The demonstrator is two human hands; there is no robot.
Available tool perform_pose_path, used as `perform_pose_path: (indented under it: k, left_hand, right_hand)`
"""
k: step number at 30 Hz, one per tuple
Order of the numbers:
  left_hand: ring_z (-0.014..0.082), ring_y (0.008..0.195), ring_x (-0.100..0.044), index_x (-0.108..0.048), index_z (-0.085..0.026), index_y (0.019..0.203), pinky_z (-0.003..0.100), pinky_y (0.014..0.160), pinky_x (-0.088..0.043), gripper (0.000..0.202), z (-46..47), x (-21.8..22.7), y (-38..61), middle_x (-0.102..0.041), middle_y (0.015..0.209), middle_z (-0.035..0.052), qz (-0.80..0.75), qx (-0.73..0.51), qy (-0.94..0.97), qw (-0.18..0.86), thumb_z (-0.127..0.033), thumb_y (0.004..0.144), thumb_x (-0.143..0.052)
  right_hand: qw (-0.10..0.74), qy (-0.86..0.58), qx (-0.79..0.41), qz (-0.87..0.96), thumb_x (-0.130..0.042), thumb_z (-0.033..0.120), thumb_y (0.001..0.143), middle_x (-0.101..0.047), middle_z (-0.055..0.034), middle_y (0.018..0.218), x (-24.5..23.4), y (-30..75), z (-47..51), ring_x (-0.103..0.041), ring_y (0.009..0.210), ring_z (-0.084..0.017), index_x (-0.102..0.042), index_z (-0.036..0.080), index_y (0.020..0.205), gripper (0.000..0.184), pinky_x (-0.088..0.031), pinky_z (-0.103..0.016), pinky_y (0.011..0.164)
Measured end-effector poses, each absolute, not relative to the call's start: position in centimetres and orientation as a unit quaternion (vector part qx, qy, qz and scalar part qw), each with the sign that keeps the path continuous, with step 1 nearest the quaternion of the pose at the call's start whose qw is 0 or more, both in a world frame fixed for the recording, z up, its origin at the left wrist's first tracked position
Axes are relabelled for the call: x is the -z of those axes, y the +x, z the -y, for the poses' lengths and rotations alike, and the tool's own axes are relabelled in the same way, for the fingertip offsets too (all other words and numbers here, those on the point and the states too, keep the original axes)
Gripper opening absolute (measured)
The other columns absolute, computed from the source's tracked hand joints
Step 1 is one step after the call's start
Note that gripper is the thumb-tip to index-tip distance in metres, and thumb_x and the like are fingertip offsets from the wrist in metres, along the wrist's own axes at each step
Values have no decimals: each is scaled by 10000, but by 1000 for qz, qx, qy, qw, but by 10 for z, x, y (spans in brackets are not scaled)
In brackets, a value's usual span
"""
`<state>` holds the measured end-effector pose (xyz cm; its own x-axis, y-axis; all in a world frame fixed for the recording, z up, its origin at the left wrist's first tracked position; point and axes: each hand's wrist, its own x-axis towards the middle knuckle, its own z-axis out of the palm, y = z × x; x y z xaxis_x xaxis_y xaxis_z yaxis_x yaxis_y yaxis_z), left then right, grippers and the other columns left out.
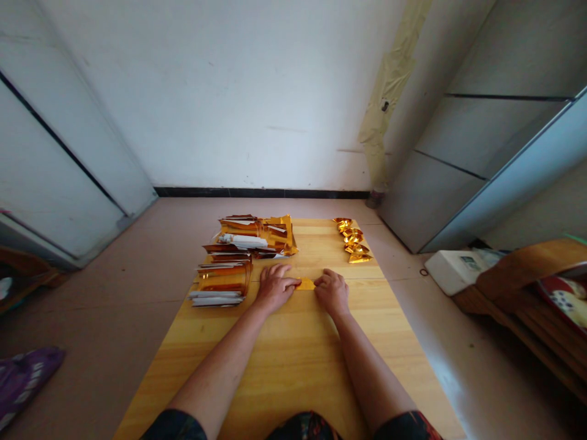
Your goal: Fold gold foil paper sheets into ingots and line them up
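A small folded piece of gold paper point(305, 283) lies flat on the wooden table point(293, 354) between my two hands. My left hand point(276, 287) holds its left end by thumb and forefinger, while the other fingers rest toward the tabletop. On the opposite end, the bent fingers of my right hand point(332, 291) press together on the paper. My fingers cover both ends, so the full folded shape is hidden. To the far right stands a row of shiny folded gold foil pieces point(353, 235).
Stacks of gold foil sheets with white edges point(223, 279) lie at the table's left, with more gold sheets point(275, 229) behind them. A white box point(452, 269) and a wooden seat point(518, 275) stand right of the table. A purple bag point(30, 373) lies on the floor.
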<state>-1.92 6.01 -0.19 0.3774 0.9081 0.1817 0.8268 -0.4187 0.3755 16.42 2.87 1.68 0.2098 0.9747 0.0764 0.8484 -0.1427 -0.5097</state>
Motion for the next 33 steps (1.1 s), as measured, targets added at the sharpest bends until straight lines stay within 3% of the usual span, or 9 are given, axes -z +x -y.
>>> perform_pose_path:
  k: [3, 6, 14, 23, 28, 33]
  left_hand:
    - [237, 1229, -397, -702, -422, 975, 474, 1042, -237, 235, -60, 1, -19, -544, 1290, -5, -529, -179, 822, 115, -298, 832, -562]
    - [245, 1234, -387, -703, -411, 982, 476, 1047, -234, 214, -60, 1, -19, -540, 1297, -4, -531, -178, 820, 118, -335, 828, -574]
    - [237, 1298, -332, -663, -457, 1045, 487, 1087, -187, 332, -65, 0, -24, -452, 1401, -56, -532, -116, 823, 164, -239, 874, -481]
    - [238, 1351, -278, -600, -500, 1123, 489, 1099, -183, 384, -70, -10, -30, -365, 1465, -105, -519, -52, 827, 209, -267, 912, -379]
    - [259, 1349, -290, -613, -501, 1103, 516, 1092, -183, 383, -71, -9, -29, -379, 1460, -90, -526, -69, 821, 210, -250, 883, -425]
    - [252, 1333, -319, -633, -487, 1080, 504, 1087, -202, 411, -71, -12, -27, -408, 1441, -84, -532, -68, 818, 209, -195, 846, -464]
  right_hand:
    - [224, -746, -133, 612, -625, 278, 729, -607, -22, 1167, -21, 159, -28, -497, 1079, -237, -703, 255, 771, 92, -351, -349, 874]
    - [216, -751, -101, 615, -657, 354, 712, -617, -45, 1074, -23, 151, -27, -497, 1025, -238, -673, 229, 790, 148, -340, -349, 853]
    - [201, -750, -111, 620, -632, 279, 722, -602, -45, 1114, -21, 153, -28, -483, 1036, -224, -659, 221, 795, 97, -318, -334, 863]
    - [181, -753, -118, 622, -580, 233, 742, -563, -34, 1234, -22, 155, -29, -468, 1118, -231, -666, 237, 832, 124, -324, -352, 908]
    - [205, -759, -63, 615, -609, 431, 733, -480, -128, 1337, -16, 132, -28, -417, 1176, -301, -625, 201, 1011, 361, -266, -442, 976]
    - [203, -761, -48, 614, -581, 457, 727, -387, -181, 1413, -11, 112, -29, -338, 1245, -349, -584, 162, 1125, 496, -157, -550, 1012]
